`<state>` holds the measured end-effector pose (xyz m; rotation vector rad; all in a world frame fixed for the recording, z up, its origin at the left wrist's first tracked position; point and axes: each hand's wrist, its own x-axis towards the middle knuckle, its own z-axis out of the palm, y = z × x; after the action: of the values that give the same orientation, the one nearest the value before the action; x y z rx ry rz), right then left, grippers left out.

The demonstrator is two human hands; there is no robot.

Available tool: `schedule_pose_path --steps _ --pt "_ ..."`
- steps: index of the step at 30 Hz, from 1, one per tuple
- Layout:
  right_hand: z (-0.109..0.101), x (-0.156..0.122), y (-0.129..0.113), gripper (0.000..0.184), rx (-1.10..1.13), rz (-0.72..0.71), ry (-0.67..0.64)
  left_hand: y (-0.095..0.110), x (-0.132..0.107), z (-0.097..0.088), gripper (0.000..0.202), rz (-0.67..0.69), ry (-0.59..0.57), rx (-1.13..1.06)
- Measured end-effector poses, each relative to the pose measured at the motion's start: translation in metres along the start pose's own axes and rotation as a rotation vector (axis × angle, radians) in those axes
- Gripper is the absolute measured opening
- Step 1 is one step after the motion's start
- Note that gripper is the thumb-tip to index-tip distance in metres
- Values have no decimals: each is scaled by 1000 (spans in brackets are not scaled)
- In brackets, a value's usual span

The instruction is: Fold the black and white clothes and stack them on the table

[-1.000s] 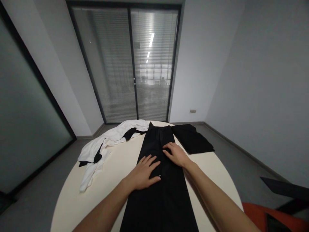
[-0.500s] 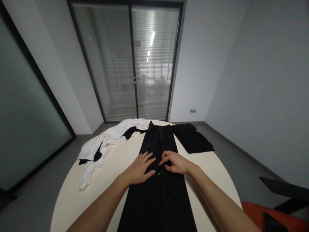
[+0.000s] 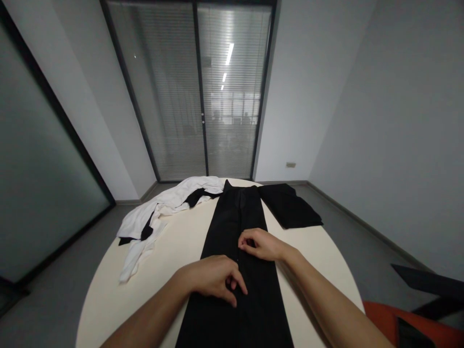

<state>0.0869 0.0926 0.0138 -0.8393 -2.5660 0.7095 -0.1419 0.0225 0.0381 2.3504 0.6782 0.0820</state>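
Left hand [image 3: 214, 276] slides nearer, curling over the black garment [image 3: 225, 217]; right hand [image 3: 261, 243] at its centre line, can't tell if either grip pinches it!

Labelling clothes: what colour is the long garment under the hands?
Black. The garment shows best in the head view.

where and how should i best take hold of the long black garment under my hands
Probably pinch the long black garment by its two long side edges, left hand coming from the left, right hand from the right: it lies lengthwise and flat, and pale tabletop shows along both edges.
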Motion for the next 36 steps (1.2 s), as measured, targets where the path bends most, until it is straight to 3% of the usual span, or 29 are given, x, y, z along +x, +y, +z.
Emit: schedule_pose_path --steps 5,11,18,22,27,32,36 --pt "0 2 -1 17 -46 17 -46 -2 1 5 22 16 -53 -27" --pt "-4 0 -8 15 -62 134 -71 -8 1 5 19 6 -30 -48" --pt "0 -2 8 17 -209 135 139 -9 2 1 18 -27 172 157" --pt "2 -5 19 30 -242 167 153 -12 10 8 19 -63 264 306" --pt "7 -6 27 50 -319 336 124 -10 12 12 26 -95 348 387" --pt "8 -5 31 51 -420 410 178 6 -2 4 59 24 262 179" --pt "6 -6 33 52 -476 438 229 13 -3 6 56 22 143 183"
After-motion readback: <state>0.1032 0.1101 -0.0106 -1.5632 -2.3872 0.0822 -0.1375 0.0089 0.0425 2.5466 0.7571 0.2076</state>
